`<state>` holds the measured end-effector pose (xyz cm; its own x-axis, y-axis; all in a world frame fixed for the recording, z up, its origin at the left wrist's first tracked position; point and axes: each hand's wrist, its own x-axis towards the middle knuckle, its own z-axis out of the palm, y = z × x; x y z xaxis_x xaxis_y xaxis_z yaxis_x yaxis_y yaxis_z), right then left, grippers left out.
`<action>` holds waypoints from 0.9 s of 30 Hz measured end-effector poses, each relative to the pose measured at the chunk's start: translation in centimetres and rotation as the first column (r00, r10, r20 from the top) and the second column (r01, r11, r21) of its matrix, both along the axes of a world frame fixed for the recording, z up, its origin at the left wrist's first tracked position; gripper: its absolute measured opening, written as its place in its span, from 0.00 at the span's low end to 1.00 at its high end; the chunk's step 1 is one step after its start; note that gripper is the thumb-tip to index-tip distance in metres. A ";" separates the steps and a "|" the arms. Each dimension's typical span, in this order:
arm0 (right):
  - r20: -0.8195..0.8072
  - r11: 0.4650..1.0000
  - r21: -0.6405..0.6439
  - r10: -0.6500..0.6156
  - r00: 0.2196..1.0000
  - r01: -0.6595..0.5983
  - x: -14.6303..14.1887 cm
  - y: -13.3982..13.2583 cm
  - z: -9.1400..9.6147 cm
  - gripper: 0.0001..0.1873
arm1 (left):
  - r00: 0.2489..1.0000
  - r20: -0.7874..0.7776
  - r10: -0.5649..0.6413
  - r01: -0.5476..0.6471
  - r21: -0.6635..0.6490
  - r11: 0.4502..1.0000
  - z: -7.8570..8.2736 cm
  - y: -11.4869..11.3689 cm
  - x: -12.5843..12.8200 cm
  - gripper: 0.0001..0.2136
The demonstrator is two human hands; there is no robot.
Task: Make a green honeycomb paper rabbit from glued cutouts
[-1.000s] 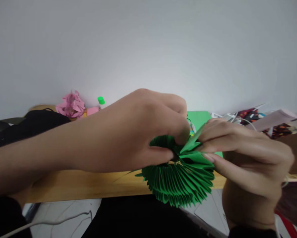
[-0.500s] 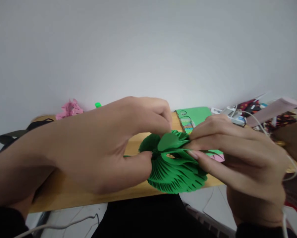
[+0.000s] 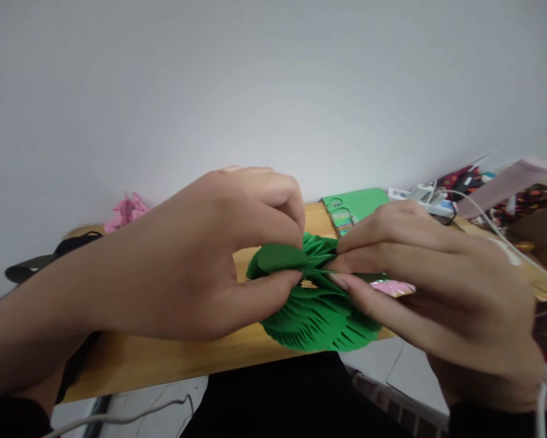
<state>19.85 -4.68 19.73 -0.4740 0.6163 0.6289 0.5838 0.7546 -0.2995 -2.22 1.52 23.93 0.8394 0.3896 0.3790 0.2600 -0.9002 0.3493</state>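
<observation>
A green paper piece with a fringe of many narrow cut strips is held above the wooden table. From the left, my left hand pinches it between thumb and bent fingers, close to a smooth rounded green flap. My right hand grips the same paper from the right, its thumb and fingertips pressed together on the gathered strip. The fringe fans out below and behind both hands. The fingertips partly hide the middle of the paper.
Green card lies at the back of the table. To its right are a white power strip, a looping white cable and a pink roll. Crumpled pink paper sits at the back left, near a dark strap.
My left thumb and fingers have shifted toward my right hand along the paper. The rounded flap now points left, over my left thumb. My view has turned slightly.
</observation>
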 end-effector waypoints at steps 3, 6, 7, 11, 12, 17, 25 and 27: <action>0.005 1.000 -0.002 -0.016 1.000 0.016 0.0 0.0 0.2 0.05 | 0.998 -0.054 -0.006 0.009 0.057 0.998 0.0 0.1 -0.1 0.06; 0.030 1.000 -0.002 -0.009 1.000 0.009 0.1 0.1 0.4 0.05 | 0.998 -0.063 -0.010 0.015 0.073 0.997 0.0 0.2 -0.2 0.06; 0.034 1.000 -0.003 -0.008 0.999 0.008 0.1 0.1 0.4 0.04 | 0.998 -0.062 -0.010 0.014 0.068 0.998 0.0 0.3 -0.2 0.07; 0.022 1.000 -0.018 -0.017 1.000 0.018 -0.1 0.1 0.5 0.04 | 0.999 -0.051 -0.017 0.019 0.033 0.999 -0.1 0.5 -0.2 0.07; 0.010 0.999 -0.026 -0.028 1.000 0.028 -0.2 0.0 0.4 0.04 | 0.999 -0.049 -0.020 0.021 0.025 0.999 -0.1 0.5 -0.2 0.07; -0.080 0.997 -0.050 -0.071 0.994 0.067 -0.2 0.1 -0.1 0.04 | 0.998 -0.049 -0.026 0.026 0.002 1.000 -0.1 1.1 -0.2 0.07; -0.105 0.995 -0.096 -0.016 0.994 0.006 0.9 0.7 -0.7 0.02 | 0.997 -0.055 -0.047 0.047 0.002 0.999 -0.3 1.8 -0.3 0.06; -0.116 0.995 -0.099 -0.017 0.993 0.005 1.0 0.6 -0.7 0.03 | 0.998 -0.064 -0.027 0.027 -0.008 1.000 -0.3 1.7 -0.3 0.06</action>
<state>20.82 -4.05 18.98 -0.3935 0.6829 0.6155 0.5486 0.7117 -0.4388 -2.47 3.24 23.67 0.8719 0.3692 0.3216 0.2579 -0.9046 0.3393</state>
